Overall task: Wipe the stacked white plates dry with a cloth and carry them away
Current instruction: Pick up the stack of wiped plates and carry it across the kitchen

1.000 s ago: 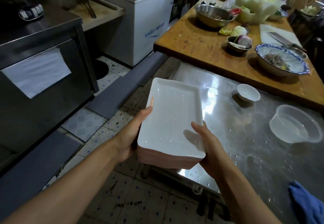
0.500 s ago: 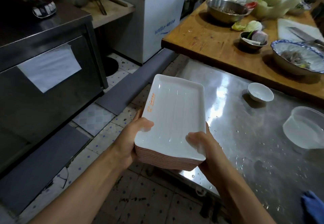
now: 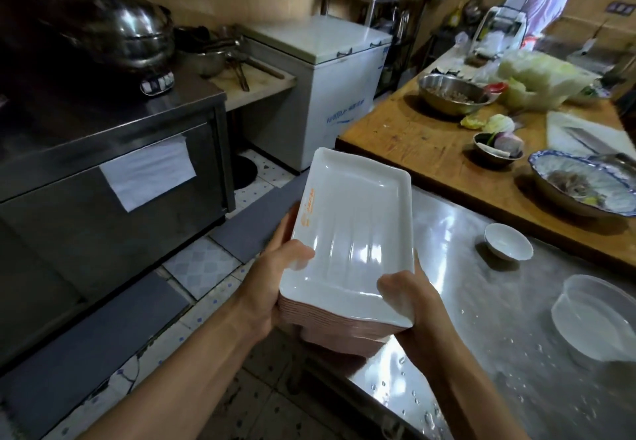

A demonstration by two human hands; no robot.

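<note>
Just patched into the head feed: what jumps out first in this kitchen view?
Dead centre, the plate stack is held off the steel counter, the left hand and right hand gripping its near corners. Right of it on the wet counter sit a small white bowl and a clear tub. Behind, a wooden table carries bowls of food.

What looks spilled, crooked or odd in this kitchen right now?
Water drops lie scattered over the steel counter. The stack of white plates, held by the left hand and right hand, sits even, nothing slipping. Vegetable scraps lie loose on the wooden table. Nothing looks broken.
</note>
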